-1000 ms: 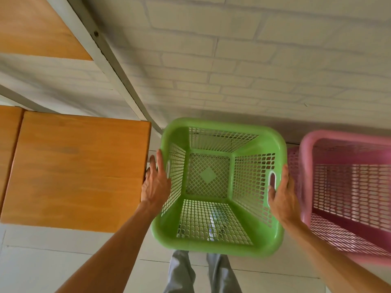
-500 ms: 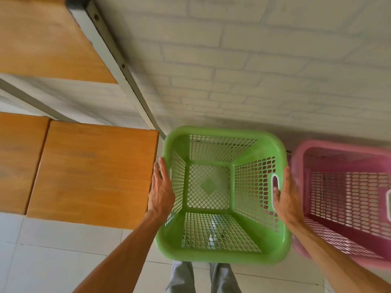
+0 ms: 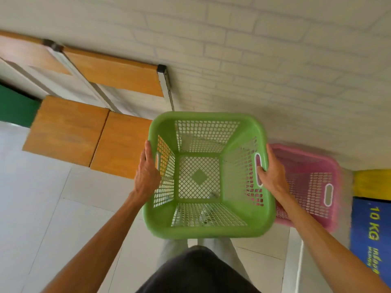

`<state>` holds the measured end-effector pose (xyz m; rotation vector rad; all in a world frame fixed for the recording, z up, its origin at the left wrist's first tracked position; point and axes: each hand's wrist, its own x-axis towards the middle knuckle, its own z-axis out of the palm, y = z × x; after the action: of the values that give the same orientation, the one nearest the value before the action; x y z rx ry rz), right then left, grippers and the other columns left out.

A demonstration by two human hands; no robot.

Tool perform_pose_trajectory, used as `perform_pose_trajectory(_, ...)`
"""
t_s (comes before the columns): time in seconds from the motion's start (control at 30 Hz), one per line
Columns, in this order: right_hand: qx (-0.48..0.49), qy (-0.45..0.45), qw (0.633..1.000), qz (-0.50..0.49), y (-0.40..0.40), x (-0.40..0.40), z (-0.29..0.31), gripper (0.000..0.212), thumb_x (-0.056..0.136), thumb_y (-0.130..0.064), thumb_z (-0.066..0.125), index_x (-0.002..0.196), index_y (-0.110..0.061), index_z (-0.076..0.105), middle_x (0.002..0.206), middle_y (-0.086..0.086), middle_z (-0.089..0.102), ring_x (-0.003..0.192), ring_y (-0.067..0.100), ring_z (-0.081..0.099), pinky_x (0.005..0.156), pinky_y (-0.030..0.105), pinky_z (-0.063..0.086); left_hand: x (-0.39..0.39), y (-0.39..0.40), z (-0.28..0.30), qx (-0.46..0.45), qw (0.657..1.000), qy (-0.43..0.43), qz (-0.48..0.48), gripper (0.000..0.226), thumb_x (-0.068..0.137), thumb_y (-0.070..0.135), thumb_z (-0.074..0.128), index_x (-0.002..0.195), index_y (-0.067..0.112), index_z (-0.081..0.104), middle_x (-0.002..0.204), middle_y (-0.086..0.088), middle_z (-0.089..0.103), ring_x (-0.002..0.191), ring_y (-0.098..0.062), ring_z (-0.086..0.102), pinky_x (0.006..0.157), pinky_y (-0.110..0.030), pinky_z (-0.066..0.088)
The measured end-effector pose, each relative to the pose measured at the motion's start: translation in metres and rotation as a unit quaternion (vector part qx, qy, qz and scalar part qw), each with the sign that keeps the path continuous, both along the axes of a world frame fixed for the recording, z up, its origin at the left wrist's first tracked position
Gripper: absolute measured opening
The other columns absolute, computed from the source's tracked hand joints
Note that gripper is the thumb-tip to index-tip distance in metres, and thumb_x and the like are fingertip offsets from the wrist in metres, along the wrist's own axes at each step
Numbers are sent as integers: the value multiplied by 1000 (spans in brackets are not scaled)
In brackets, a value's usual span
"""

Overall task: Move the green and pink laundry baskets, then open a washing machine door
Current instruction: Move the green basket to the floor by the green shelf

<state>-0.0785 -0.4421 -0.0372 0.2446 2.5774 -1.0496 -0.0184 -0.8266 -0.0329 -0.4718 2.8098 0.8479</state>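
Grip: green basket (image 3: pixel 208 176) is being held by both side handles for balance, left hand (image 3: pixel 147 173) and right hand (image 3: pixel 271 173) clenched on the rim slots.
Position: being carried at waist height, above the floor (image 3: pixel 42 208), near the wall (image 3: pixel 275 60).
Look: empty, mesh-sided.
Pending: pink basket (image 3: pixel 309 182) is being left just right, untouched.

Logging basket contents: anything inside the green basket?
Nothing inside the green basket, held by left hand and right hand. Floor tiles and the person's legs show through its mesh; rim hides what's directly below.
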Motion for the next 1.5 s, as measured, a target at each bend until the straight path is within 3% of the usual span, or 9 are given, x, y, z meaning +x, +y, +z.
perform_pose_trajectory(0.2, -2, 33, 999, 32, -40, 7, 101, 87, 90, -11, 66, 152, -50, 20, 109, 0, 70, 63, 26, 72, 54, 39, 61, 59, -35, 84, 94, 988, 2, 126, 117, 74, -18, 55, 158, 39, -3, 159, -19, 32, 122, -44, 57, 74, -45, 62)
perform_pose_trajectory(0.33, 10, 72, 993, 93, -80, 9, 158, 87, 87, -3, 68, 155, -34, 25, 120, 5, 67, 56, 8, 62, 50, 7, 50, 106, -64, 122, 104, 977, -7, 188, 114, 75, -16, 55, 159, 34, -3, 149, -25, 45, 93, -27, 62, 49, -15, 47)
perform_pose_trajectory(0.47, 4, 95, 982, 166, -144, 29, 201, 87, 86, 1, 69, 156, -24, 24, 143, 8, 54, 76, 10, 59, 59, -10, 36, 169, -100, 158, 96, 965, 16, 245, 107, 78, -12, 55, 159, 30, -1, 144, -22, 51, 98, -32, 61, 59, -27, 48)
perform_pose_trajectory(0.6, -1, 129, 965, 226, -220, 75, 224, 87, 85, 0, 70, 156, -25, 26, 139, 7, 57, 86, 20, 65, 62, -11, 35, 250, -146, 186, 91, 948, 47, 301, 104, 83, -7, 60, 160, 28, -1, 151, -20, 45, 114, -39, 60, 74, -35, 51)
perform_pose_trajectory(0.73, -20, 170, 944, 284, -306, 140, 239, 87, 83, -6, 72, 154, -33, 31, 104, 4, 71, 69, 25, 64, 60, -3, 41, 359, -212, 205, 106, 925, 90, 352, 109, 81, 7, 75, 159, 34, 4, 146, -10, 54, 103, -29, 68, 88, -43, 52)
perform_pose_trajectory(0.83, -25, 188, 925, 328, -376, 196, 249, 86, 81, -8, 73, 154, -29, 33, 117, -3, 67, 79, 22, 67, 70, -6, 39, 443, -254, 226, 100, 910, 105, 389, 106, 82, 5, 76, 159, 31, 8, 136, -2, 57, 89, -18, 66, 85, -37, 50)
perform_pose_trajectory(1.0, -55, 204, 895, 393, -480, 265, 247, 89, 79, -13, 74, 155, -29, 31, 135, 6, 63, 110, 22, 67, 102, 34, 50, 546, -318, 253, 75, 893, 119, 428, 106, 83, 13, 79, 159, 32, 9, 140, -7, 58, 89, -18, 65, 96, -54, 51)
perform_pose_trajectory(1.3, -105, 174, 892, 404, -607, 314, 247, 89, 77, -8, 78, 153, -30, 36, 113, -9, 63, 91, 10, 64, 85, 10, 44, 619, -409, 238, 91, 863, 142, 476, 107, 83, 23, 81, 157, 40, 7, 133, 1, 57, 97, -25, 71, 90, -53, 54)
perform_pose_trajectory(1.5, -126, 139, 884, 428, -701, 295, 240, 90, 76, -7, 79, 150, -38, 38, 133, -8, 62, 103, 10, 66, 95, 31, 55, 609, -485, 232, 102, 848, 157, 496, 98, 89, 15, 73, 160, 30, 7, 132, 0, 55, 102, -25, 67, 91, -48, 54)
